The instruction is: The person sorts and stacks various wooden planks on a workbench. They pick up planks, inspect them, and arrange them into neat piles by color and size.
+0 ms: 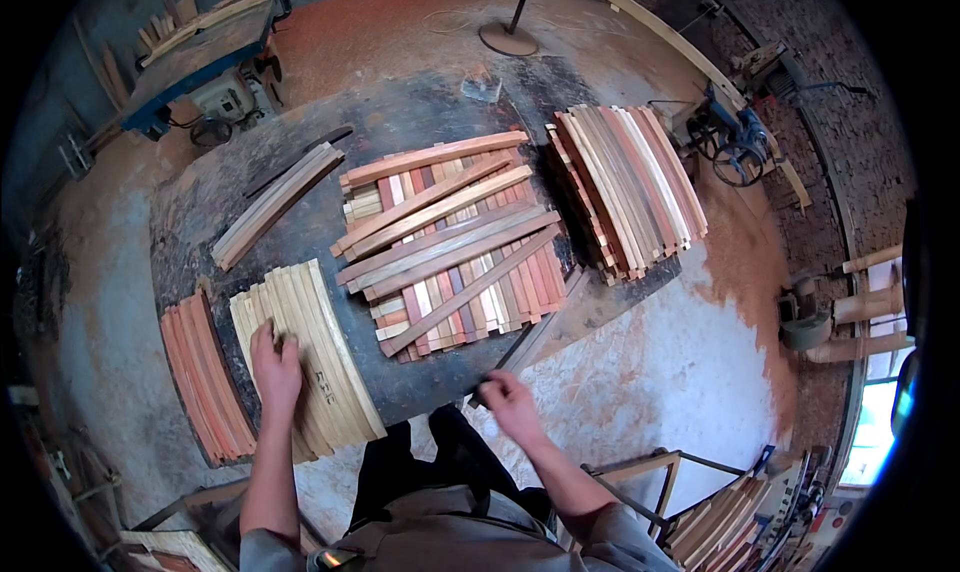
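My left hand (274,364) lies flat on a row of pale yellow wooden slats (318,352) at the near left of a dark worktable (200,207), fingers spread over their tops. Beside them on the left sits a row of reddish slats (205,377). My right hand (508,402) rests at the table's near edge, fingers curled on the end of a dark strip (528,344) that runs along the edge. A criss-crossed pile of mixed red, brown and pale slats (450,242) fills the table's middle, beyond both hands.
A second stack of slats (625,187) stands at the table's right end, and a small bundle (275,202) lies at the far left. A blue machine table (200,57) is at the back left, more machinery (735,137) at the right. Sawdust covers the floor.
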{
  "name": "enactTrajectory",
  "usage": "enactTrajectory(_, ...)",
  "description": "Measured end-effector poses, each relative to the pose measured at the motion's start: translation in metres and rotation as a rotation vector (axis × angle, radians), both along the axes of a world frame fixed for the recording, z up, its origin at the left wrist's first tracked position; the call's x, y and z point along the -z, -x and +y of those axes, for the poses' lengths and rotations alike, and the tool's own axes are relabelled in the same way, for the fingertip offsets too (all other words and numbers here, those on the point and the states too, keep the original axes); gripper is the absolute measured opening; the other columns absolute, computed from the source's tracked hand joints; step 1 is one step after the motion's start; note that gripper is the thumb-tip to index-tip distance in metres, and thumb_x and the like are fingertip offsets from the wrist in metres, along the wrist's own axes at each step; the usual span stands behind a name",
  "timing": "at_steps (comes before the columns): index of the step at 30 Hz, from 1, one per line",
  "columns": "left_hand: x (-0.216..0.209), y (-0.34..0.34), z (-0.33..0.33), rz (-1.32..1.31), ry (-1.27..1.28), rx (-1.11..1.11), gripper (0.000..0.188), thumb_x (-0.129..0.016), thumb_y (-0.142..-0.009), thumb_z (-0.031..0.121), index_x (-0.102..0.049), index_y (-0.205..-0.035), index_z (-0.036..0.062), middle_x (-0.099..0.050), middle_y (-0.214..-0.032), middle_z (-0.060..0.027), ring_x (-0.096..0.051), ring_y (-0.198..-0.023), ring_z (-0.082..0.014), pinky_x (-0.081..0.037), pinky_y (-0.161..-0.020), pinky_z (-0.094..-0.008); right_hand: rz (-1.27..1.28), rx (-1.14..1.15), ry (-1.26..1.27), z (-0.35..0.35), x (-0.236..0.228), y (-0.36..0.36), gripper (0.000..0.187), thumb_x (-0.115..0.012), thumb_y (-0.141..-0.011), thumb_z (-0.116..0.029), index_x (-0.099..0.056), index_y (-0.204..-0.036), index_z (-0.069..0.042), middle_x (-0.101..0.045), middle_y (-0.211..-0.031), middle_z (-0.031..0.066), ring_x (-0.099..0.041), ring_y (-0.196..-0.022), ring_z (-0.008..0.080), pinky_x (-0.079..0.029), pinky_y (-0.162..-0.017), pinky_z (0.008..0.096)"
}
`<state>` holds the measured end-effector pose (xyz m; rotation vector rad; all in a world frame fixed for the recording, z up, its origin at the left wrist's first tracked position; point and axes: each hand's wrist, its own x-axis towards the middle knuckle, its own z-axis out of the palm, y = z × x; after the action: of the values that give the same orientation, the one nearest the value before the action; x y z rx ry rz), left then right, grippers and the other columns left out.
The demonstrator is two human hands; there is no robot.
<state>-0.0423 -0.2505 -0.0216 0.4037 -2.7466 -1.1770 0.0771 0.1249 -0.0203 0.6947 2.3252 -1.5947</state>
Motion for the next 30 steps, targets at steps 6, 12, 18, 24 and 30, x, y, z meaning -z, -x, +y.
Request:
enactTrajectory(6, -0.036, 0.035, 0.082, 0.15, 0.035, 0.13, 0.042, -0.062, -0.089, 0.014, -0.056, -0.127, -0.0039, -0.058, -0.125, -0.0217, -0.057, -0.115, -0.0368, -0.048, -0.096, -0.0413, 0.038, 0.196, -0.293, 0.087, 0.035, 0.013, 0.068, -0.074, -0.084, -0.026, -0.046, -0.134, 0.01, -0.061, -0.11, 0.0222, -0.061, -0.096, 0.0297, -0.05, -0.083, 0.0385)
enactTrajectory(12, -0.06, -0.045, 0.153, 0.122, 0.126, 0.395, 0.031, -0.064, -0.08, 0.008, -0.061, -0.111, 0.001, -0.062, -0.107, -0.019, -0.061, -0.101, -0.0384, -0.05, -0.09, -0.0454, 0.157, 0.142, -0.294, 0.099, 0.077, 0.033, 0.085, -0.079, -0.079, -0.026, -0.034, -0.141, 0.011, -0.049, -0.132, 0.0298, -0.051, -0.122, 0.0407, -0.042, -0.104, 0.0424)
enactTrajectory(18, -0.042, -0.104, 0.135, 0.014, 0.044, 0.366, 0.031, -0.067, -0.083, 0.013, -0.062, -0.111, -0.0005, -0.063, -0.111, -0.0177, -0.061, -0.102, -0.0369, -0.052, -0.087, -0.042, 0.096, 0.059, -0.371, 0.099, 0.083, 0.061, 0.102, -0.079, -0.078, -0.033, -0.021, -0.147, 0.015, -0.036, -0.146, 0.036, -0.04, -0.136, 0.0439, -0.031, -0.115, 0.0436)
enactTrajectory(24, -0.029, -0.104, 0.09, -0.016, -0.059, 0.209, 0.031, -0.066, -0.084, 0.012, -0.063, -0.112, 0.0011, -0.064, -0.109, -0.0171, -0.062, -0.1, -0.0366, -0.052, -0.086, -0.042, -0.004, 0.117, -0.42, 0.106, 0.092, 0.07, 0.105, -0.077, -0.078, -0.032, -0.014, -0.148, 0.015, -0.034, -0.147, 0.0362, -0.038, -0.137, 0.044, -0.03, -0.115, 0.0429)
enactTrajectory(30, -0.015, -0.09, 0.065, -0.045, -0.021, 0.154, 0.029, -0.065, -0.083, 0.006, -0.062, -0.111, 0.0002, -0.063, -0.109, -0.02, -0.063, -0.098, -0.0375, -0.052, -0.085, -0.0426, 0.051, 0.157, -0.505, 0.119, 0.113, 0.081, 0.077, -0.079, -0.076, -0.026, -0.04, -0.134, 0.006, -0.05, -0.131, 0.0293, -0.05, -0.122, 0.0439, -0.04, -0.105, 0.0489)
